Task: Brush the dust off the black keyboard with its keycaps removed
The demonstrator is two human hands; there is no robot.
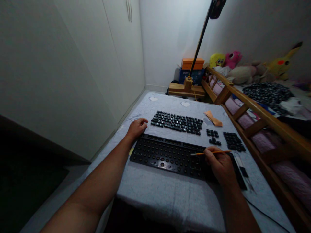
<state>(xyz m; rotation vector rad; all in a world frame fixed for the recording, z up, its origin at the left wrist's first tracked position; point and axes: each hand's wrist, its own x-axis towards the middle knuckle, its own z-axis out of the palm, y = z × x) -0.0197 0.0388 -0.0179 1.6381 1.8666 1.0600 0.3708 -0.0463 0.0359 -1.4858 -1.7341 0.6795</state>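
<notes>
A black keyboard frame (167,155) with its keycaps removed lies on a light grey cloth. My right hand (220,165) is closed on a thin orange brush (211,152), whose tip points left over the frame's right part. My left hand (137,127) rests with curled fingers at the frame's far left corner, touching the cloth; whether it holds anything is hidden. The removed keycaps (177,122) are laid out in rows beyond the frame, with smaller groups of keycaps (213,136) and a numpad block of keycaps (234,141) to the right.
An orange cloth strip (213,118) lies beyond the keycaps. A wooden bed rail (255,108) runs along the right, with plush toys behind it. A wooden stand (187,88) with a black pole and an orange box (192,63) sit at the far end. White cupboards line the left.
</notes>
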